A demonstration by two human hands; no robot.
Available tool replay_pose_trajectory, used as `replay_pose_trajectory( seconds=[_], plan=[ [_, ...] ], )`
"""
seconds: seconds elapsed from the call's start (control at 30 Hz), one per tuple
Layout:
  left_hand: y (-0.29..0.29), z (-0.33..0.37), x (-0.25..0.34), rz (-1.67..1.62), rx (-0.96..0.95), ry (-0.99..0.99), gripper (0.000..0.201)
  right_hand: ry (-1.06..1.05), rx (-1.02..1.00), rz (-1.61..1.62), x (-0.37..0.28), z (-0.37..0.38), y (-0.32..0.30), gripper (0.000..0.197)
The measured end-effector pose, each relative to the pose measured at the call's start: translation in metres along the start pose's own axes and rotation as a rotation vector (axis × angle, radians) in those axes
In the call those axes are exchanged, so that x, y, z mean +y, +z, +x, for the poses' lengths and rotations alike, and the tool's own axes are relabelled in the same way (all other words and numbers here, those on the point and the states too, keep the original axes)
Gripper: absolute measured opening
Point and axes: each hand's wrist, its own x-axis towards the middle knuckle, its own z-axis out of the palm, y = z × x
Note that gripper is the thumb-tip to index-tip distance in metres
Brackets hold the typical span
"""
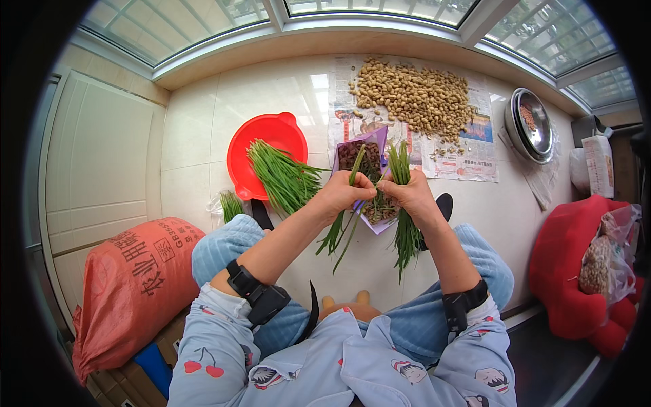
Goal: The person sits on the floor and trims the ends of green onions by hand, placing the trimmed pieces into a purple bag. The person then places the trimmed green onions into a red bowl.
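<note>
Both my hands meet in front of me over an open purple-edged container [378, 138] of dark, loose scraps. In my left hand [348, 192] are a few green chive stalks [332, 236], with the fingers pinched round them. My right hand [412, 192] grips a thicker bunch of chives [406, 237], its leaves hanging below and sticking up above the fist. The two sets of fingertips nearly touch, with thin stalks between them. To the left, a pile of chives [288, 178] leans out of a red plastic basin [244, 146] on the floor.
Peanuts in shells [413, 95] lie spread on newspaper [478, 166] beneath the window. Metal bowls [539, 129] stand at far right, above a red plush item [559, 271]. More chives [231, 205] lie in plastic near my left foot. A full orange-red woven sack [132, 285] sits at left.
</note>
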Motion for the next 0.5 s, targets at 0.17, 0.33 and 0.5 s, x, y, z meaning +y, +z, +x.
replay_pose_trajectory(
  seconds=[0.17, 0.33, 0.5],
  plan=[
    [-0.001, 0.001, -0.001, -0.011, -0.010, -0.021, 0.010, -0.012, 0.000, -0.031, 0.003, 0.001, -0.003, 0.011],
    [-0.003, 0.000, 0.000, -0.047, -0.083, -0.028, 0.008, 0.009, 0.166, -0.019, 0.008, 0.007, -0.014, 0.011],
    [-0.005, -0.003, 0.002, -0.123, -0.159, -0.019, 0.006, 0.004, 0.376, -0.056, 0.017, 0.018, -0.026, 0.011]
  ],
)
